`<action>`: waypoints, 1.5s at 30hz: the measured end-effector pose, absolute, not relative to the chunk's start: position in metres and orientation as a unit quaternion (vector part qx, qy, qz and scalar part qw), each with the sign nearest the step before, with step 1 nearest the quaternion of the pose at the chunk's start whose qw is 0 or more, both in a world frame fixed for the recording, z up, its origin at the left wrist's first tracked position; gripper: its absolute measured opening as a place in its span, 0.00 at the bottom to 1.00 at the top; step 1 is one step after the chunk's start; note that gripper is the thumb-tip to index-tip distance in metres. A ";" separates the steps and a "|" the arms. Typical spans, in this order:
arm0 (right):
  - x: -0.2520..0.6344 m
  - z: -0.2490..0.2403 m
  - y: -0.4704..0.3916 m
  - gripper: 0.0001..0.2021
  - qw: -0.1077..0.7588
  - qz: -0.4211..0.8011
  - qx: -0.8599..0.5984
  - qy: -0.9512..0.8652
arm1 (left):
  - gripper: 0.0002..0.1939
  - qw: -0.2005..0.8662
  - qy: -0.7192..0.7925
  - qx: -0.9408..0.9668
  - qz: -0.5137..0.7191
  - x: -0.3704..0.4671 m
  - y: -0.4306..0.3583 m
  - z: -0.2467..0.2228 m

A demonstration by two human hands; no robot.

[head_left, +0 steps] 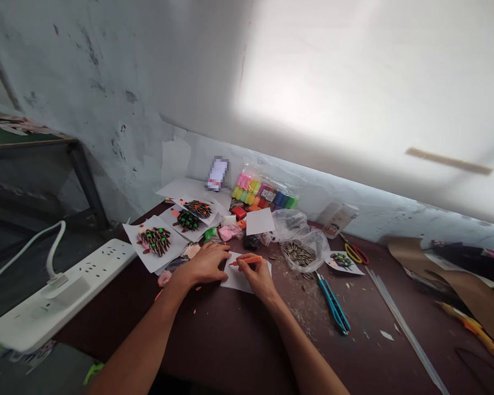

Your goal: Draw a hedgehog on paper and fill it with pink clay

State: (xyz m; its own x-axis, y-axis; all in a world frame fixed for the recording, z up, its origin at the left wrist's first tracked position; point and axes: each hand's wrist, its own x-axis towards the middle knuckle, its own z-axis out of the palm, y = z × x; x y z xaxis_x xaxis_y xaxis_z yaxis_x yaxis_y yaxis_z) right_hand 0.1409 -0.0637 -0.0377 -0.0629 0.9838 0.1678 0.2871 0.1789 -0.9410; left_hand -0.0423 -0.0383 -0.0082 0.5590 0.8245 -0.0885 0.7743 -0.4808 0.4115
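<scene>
My right hand (252, 271) holds an orange pen (249, 260), its tip over a white paper square (239, 281) on the dark table. Resting at the left edge of that paper is my left hand (206, 264), palm down with its fingers spread and nothing visible in it. To the left lie white sheets bearing spiky pieces, one with green dots (156, 240) and another with orange dots (198, 208). Behind the hands are a pink clay lump (229, 232), a blank white card (260, 221) and a plastic bag of seed-like bits (300, 253).
A white power strip (88, 271) runs along the left edge. Teal-handled scissors (333, 307), red-and-yellow scissors (356, 252) and clear sticks (405, 329) lie to the right. Colored clay packs (265, 192) and a phone (217, 174) stand by the wall.
</scene>
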 end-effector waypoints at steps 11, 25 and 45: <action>0.140 -0.038 -0.063 0.15 0.452 0.394 -0.512 -0.616 | 0.25 0.198 0.466 0.860 0.064 -0.041 -0.038 -0.010; 0.140 -0.036 -0.064 0.18 0.456 0.379 -0.522 -0.613 | 0.26 0.212 0.471 0.855 0.056 -0.041 -0.040 -0.004; 0.144 -0.042 -0.064 0.15 0.443 0.337 -0.516 -0.651 | 0.26 0.221 0.476 0.850 0.050 -0.041 -0.040 -0.003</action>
State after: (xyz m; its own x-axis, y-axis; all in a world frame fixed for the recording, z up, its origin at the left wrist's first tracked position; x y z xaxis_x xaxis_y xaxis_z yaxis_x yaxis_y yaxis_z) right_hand 0.1441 -0.0635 -0.0419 -0.0752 0.9702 0.2302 0.3732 0.2415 -0.8958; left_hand -0.0412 -0.0398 -0.0033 0.5417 0.8313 -0.1243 0.7869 -0.4495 0.4228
